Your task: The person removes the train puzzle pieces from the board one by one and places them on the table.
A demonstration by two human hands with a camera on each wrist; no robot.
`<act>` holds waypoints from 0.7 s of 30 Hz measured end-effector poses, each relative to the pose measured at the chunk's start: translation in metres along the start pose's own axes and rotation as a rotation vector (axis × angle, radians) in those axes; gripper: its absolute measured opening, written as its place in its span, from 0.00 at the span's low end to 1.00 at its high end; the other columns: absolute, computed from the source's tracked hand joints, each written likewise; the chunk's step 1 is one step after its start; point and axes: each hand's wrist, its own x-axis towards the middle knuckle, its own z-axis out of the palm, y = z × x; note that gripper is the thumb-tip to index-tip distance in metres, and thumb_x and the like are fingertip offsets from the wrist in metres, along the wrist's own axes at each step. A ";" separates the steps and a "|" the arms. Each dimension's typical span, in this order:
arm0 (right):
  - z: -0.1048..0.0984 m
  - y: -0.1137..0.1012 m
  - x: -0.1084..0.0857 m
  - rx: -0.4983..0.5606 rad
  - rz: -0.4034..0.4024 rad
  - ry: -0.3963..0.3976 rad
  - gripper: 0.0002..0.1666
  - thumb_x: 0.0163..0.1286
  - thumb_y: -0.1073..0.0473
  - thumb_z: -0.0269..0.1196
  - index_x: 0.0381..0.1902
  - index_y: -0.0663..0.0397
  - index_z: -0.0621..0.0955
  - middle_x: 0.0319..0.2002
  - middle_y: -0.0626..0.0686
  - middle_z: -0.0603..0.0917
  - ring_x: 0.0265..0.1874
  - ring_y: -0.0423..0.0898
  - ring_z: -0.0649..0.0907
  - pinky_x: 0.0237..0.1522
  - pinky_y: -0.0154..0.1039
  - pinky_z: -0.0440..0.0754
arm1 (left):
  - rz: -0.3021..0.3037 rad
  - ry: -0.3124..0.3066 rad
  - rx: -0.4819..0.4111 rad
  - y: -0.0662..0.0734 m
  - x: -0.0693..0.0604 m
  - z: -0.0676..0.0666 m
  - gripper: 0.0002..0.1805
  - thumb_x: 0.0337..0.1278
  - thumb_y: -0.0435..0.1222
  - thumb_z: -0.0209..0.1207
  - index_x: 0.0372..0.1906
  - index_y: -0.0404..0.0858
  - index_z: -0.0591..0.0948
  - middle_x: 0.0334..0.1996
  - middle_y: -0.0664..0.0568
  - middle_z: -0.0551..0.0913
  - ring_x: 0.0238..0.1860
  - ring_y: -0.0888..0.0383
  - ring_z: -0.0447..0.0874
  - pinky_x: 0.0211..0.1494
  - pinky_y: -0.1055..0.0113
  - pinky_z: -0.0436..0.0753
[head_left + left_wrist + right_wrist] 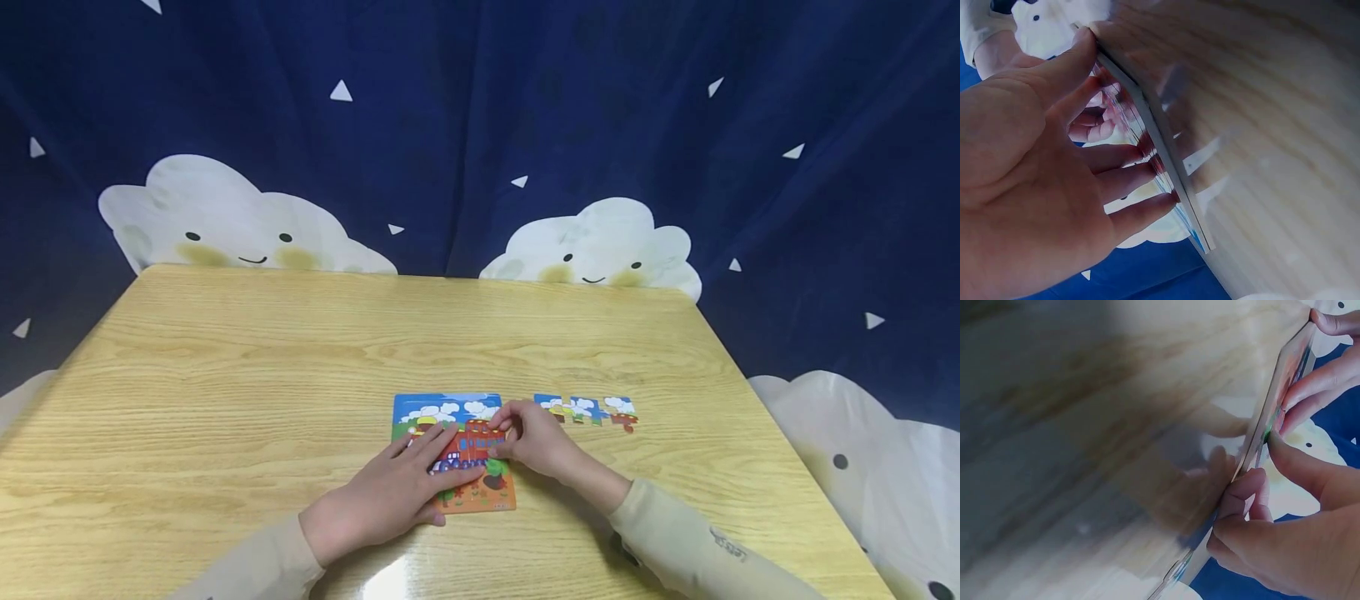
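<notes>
A jigsaw puzzle [480, 498] with a red train, blue sky and orange ground lies in its thin board on the table. My left hand [393, 487] rests across its left and middle part, fingers spread and fairly straight; in the left wrist view the left hand [1041, 169] has its fingertips on the board. At the right edge of the puzzle my right hand [536, 437] pinches a red train piece [495, 439] between thumb and fingers, partly hidden by them. The right wrist view shows the right hand [1297, 519] low against the board's edge.
Several loose puzzle pieces [585, 408] with sky and clouds lie in a row right of the board. The wooden table [225, 375] reaches back to a dark blue curtain [450, 125] printed with white clouds and triangles.
</notes>
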 end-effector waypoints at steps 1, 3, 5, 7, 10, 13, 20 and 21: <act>0.000 -0.001 0.000 0.004 0.009 0.002 0.16 0.53 0.72 0.73 0.37 0.63 0.80 0.32 0.53 0.77 0.24 0.42 0.74 0.26 0.31 0.73 | -0.001 -0.002 -0.003 0.000 0.000 0.000 0.35 0.58 0.51 0.62 0.72 0.57 0.68 0.73 0.34 0.58 0.73 0.39 0.55 0.66 0.40 0.65; 0.000 -0.001 0.001 0.018 0.027 0.005 0.15 0.53 0.72 0.73 0.37 0.62 0.79 0.29 0.53 0.78 0.23 0.42 0.74 0.24 0.31 0.73 | -0.003 -0.008 -0.008 0.000 0.000 -0.001 0.35 0.58 0.51 0.62 0.72 0.57 0.68 0.73 0.34 0.57 0.73 0.39 0.55 0.66 0.40 0.65; 0.000 -0.002 0.001 0.042 0.033 0.007 0.15 0.54 0.73 0.72 0.37 0.63 0.79 0.28 0.52 0.78 0.24 0.42 0.74 0.24 0.31 0.73 | -0.004 -0.013 -0.011 0.000 0.000 -0.001 0.35 0.59 0.51 0.61 0.72 0.58 0.68 0.73 0.34 0.57 0.73 0.39 0.54 0.66 0.40 0.65; 0.000 -0.002 0.001 0.071 0.032 0.005 0.15 0.54 0.73 0.72 0.37 0.63 0.78 0.27 0.52 0.78 0.23 0.42 0.75 0.22 0.30 0.73 | -0.005 -0.012 -0.009 0.000 0.000 -0.001 0.35 0.59 0.51 0.61 0.72 0.58 0.68 0.73 0.34 0.57 0.73 0.39 0.54 0.66 0.40 0.65; 0.000 -0.003 0.001 0.108 0.021 -0.005 0.14 0.55 0.74 0.71 0.37 0.63 0.78 0.29 0.52 0.78 0.24 0.42 0.76 0.21 0.30 0.74 | -0.002 -0.007 -0.001 0.000 0.000 0.000 0.35 0.58 0.52 0.61 0.72 0.58 0.68 0.73 0.34 0.57 0.73 0.39 0.54 0.65 0.40 0.66; 0.001 -0.003 0.001 0.134 0.015 -0.013 0.13 0.56 0.74 0.70 0.37 0.62 0.79 0.29 0.52 0.79 0.23 0.42 0.76 0.20 0.30 0.74 | 0.000 -0.002 0.006 0.000 0.000 0.001 0.35 0.58 0.52 0.61 0.72 0.58 0.68 0.73 0.34 0.57 0.73 0.39 0.55 0.65 0.40 0.66; 0.000 -0.002 0.001 0.118 -0.040 -0.002 0.11 0.57 0.73 0.70 0.36 0.61 0.80 0.28 0.50 0.82 0.23 0.42 0.79 0.22 0.30 0.75 | 0.000 0.002 0.019 0.000 -0.001 0.000 0.35 0.58 0.52 0.61 0.72 0.59 0.68 0.73 0.34 0.57 0.73 0.40 0.55 0.65 0.40 0.66; 0.000 -0.002 0.002 0.111 -0.046 -0.001 0.11 0.57 0.72 0.70 0.36 0.61 0.80 0.28 0.49 0.82 0.24 0.42 0.79 0.22 0.30 0.75 | 0.000 0.003 0.021 0.000 -0.001 0.000 0.35 0.58 0.52 0.61 0.72 0.59 0.68 0.73 0.34 0.57 0.73 0.40 0.56 0.65 0.41 0.66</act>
